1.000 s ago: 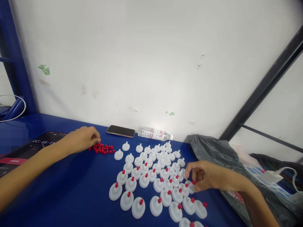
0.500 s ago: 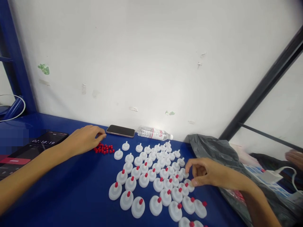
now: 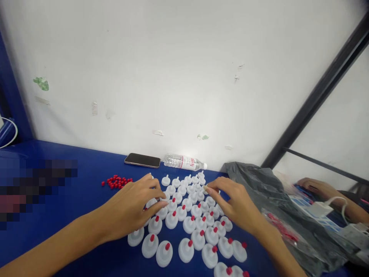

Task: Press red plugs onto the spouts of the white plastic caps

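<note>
Many white round pieces with narrow spouts (image 3: 186,250) stand over the blue table, the nearer ones topped with small red caps (image 3: 167,246). My left hand (image 3: 132,207) hangs over the left side of the group, thumb and fingers drawn together; what they hold, if anything, is too small to make out. Over the right side, my right hand (image 3: 239,202) pinches thumb and index finger at the back pieces. Whether a piece is between those fingertips is unclear. Loose red caps (image 3: 117,182) lie in a pile behind my left hand.
A phone (image 3: 142,160) and a clear plastic bottle (image 3: 184,162) lie along the wall. Grey plastic sheeting (image 3: 250,184) covers the right side, with a clear bag of red parts (image 3: 284,229) on it. Another person's hand (image 3: 317,188) rests beyond, near a white charger (image 3: 318,209).
My left hand has left the pile of red caps and moved right, over the white pieces. My right hand has shifted left and farther back. The view has shifted slightly.
</note>
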The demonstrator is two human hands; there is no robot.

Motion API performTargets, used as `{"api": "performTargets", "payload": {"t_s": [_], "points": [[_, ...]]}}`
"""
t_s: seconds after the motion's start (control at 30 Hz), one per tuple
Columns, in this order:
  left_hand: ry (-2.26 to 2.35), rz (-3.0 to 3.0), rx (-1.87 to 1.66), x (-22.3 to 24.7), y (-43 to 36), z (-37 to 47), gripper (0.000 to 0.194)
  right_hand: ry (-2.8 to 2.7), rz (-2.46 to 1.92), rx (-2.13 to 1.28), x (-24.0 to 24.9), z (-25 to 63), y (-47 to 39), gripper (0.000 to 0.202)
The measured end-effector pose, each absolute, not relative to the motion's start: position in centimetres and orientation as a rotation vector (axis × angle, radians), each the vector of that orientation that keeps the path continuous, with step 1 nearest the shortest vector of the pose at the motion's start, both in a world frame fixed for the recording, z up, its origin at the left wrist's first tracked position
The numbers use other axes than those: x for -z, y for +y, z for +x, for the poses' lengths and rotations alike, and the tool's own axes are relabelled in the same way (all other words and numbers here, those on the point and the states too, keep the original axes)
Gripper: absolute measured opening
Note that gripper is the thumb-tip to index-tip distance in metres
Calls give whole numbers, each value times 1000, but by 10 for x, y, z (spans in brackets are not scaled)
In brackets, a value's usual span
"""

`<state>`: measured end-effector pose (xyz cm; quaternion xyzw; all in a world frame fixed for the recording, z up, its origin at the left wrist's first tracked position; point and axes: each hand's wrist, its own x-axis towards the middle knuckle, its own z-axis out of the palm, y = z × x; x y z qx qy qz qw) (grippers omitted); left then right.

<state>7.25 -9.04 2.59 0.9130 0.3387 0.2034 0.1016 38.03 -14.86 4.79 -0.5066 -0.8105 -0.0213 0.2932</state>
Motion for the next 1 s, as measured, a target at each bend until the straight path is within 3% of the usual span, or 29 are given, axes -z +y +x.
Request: {"api": "performTargets", "payload": {"t_s": [0.27, 0.47, 0.53, 0.67, 0.7, 0.83, 1.0], "points": [[1111, 2731, -508, -19, -95, 85, 27, -2272, -1131, 213, -41, 364, -153, 14], [1097, 2501, -796, -36, -104, 85, 25, -2189, -1058, 246, -41, 357, -159, 11], [1071, 2415, -865, -40, -112, 87, 25, -2185, -1074, 215, -42, 352, -164, 22], [925, 2318, -984, -37, -125, 92, 17, -2226, -1227, 84, -43, 333, -171, 62], [891, 2301, -1017, -35, -126, 93, 15, -2244, -1244, 36, -43, 326, -170, 61], [808, 2469, -1220, -24, -118, 91, 15, -2295, -1201, -133, -45, 302, -157, 23], [948, 2838, -1209, -21, -105, 83, 29, -2224, -1176, 4, -40, 290, -139, 35]]}}
